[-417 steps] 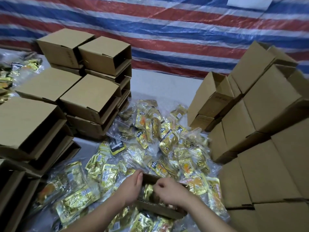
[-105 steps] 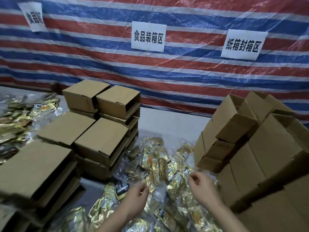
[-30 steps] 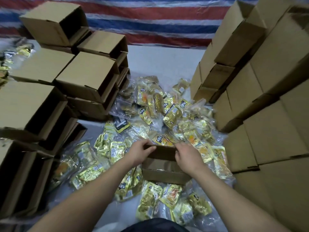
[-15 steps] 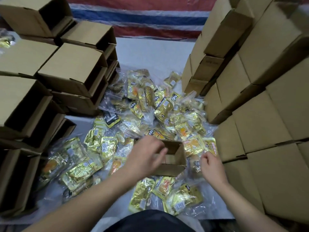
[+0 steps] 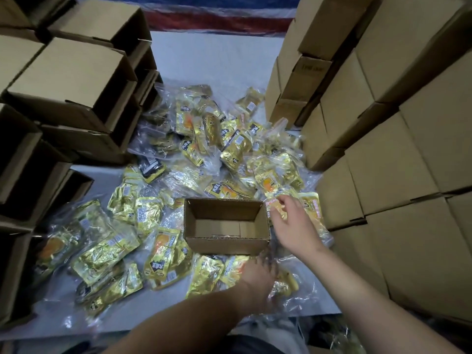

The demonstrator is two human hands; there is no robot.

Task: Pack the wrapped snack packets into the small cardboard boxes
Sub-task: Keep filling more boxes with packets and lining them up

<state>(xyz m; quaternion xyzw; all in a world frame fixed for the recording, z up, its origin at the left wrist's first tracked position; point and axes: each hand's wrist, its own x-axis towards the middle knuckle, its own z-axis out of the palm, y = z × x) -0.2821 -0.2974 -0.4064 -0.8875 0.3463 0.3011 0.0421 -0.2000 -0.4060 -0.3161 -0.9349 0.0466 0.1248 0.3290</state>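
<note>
Both bare forearms reach forward from the lower edge. Left hand (image 5: 258, 275), motion-blurred, points fingers downward, grip indiscernible. Right hand (image 5: 293, 226) extends farther, its fingertips (image 5: 281, 201) pinching together.

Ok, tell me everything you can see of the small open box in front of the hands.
The small open box is plain brown corrugated cardboard, rectangular and upright, its top open. Inside it looks empty: only the bottom flaps show, meeting at a seam. It sits among the loose gold snack packets, which press against its sides. The right hand pinches a packet just off its right edge; the blurred left hand is at its near right corner, and contact is unclear.
</note>
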